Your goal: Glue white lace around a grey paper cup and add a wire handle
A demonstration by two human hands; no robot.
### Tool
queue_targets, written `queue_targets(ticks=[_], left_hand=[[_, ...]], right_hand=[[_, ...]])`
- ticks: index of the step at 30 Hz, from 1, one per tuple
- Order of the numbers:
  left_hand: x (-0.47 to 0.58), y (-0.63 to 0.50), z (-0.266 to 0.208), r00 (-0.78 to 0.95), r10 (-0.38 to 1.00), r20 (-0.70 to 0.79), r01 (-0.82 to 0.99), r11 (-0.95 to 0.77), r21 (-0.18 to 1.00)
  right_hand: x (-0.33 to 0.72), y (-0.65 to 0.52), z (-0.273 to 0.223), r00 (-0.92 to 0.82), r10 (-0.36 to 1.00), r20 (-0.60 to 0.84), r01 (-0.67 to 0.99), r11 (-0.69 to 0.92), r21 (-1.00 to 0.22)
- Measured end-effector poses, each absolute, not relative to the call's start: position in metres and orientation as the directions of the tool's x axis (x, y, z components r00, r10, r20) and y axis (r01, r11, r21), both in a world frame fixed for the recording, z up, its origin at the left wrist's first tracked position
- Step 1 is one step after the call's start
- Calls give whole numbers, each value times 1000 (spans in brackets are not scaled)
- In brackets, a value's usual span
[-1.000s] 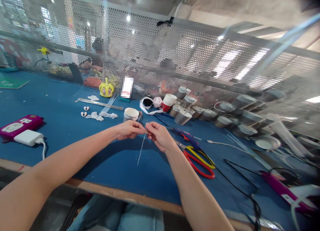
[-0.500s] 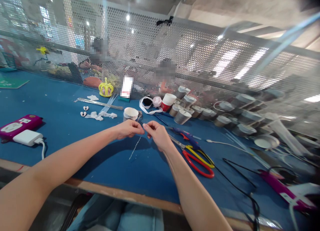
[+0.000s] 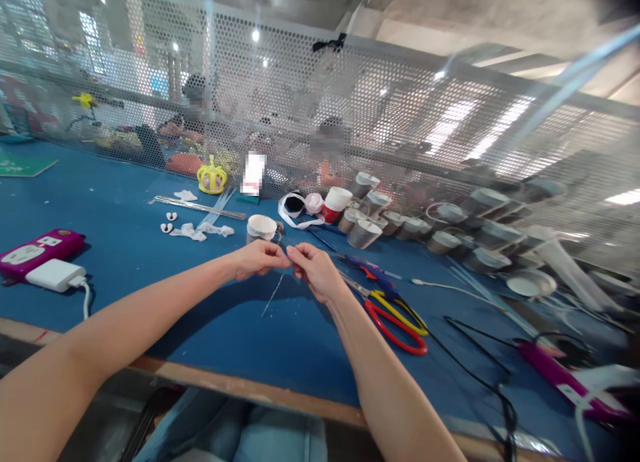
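My left hand (image 3: 261, 258) and my right hand (image 3: 315, 269) meet over the table, both closed in a fingertip pinch. A thin, pale, twisted wire (image 3: 273, 295) hangs down at a slant from between them. Its upper end is hidden by the fingers. Just behind my left hand stands a small grey cup-like tin (image 3: 262, 227) with a white rim. Scissors (image 3: 395, 319) with red and yellow handles lie to the right of my right hand, against a blue glue gun (image 3: 375, 275).
Several grey tins (image 3: 365, 233) and a stack of paper cups (image 3: 336, 204) stand along the mesh screen (image 3: 280, 75). On the left are a purple power strip (image 3: 45, 252), thin rods (image 3: 200, 207) and white scraps (image 3: 189, 231). Black cable runs across the right side.
The hanging wire has swung slightly to the right, its lower end a little higher. Both hands keep nearly the same place and pinch.
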State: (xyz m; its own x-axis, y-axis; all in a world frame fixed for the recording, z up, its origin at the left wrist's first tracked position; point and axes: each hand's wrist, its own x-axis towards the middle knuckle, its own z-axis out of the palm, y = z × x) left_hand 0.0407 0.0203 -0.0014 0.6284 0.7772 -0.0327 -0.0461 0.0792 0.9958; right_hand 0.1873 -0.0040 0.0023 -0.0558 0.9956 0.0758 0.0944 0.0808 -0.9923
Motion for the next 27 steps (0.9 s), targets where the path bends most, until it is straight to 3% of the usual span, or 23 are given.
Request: queue_targets(ticks=[7,13,17,27], left_hand=[[42,21,-5,632,775,-14,-89,90,992],[38,24,-5,710,703,-54,-160,236,959],[38,23,-5,735,676,-54,-152,242,958],[43,20,-3,605,795,-54,-31,92,995]], right_hand=[[184,-5,2,-29,998,55,76,57,-995],[189,-8,10,-203,979,-26,-95,-46,-994],[191,-7,8,-220,975,-23,-19,-28,-999],[186,-2,-1,-26,993,115,141,118,-983]])
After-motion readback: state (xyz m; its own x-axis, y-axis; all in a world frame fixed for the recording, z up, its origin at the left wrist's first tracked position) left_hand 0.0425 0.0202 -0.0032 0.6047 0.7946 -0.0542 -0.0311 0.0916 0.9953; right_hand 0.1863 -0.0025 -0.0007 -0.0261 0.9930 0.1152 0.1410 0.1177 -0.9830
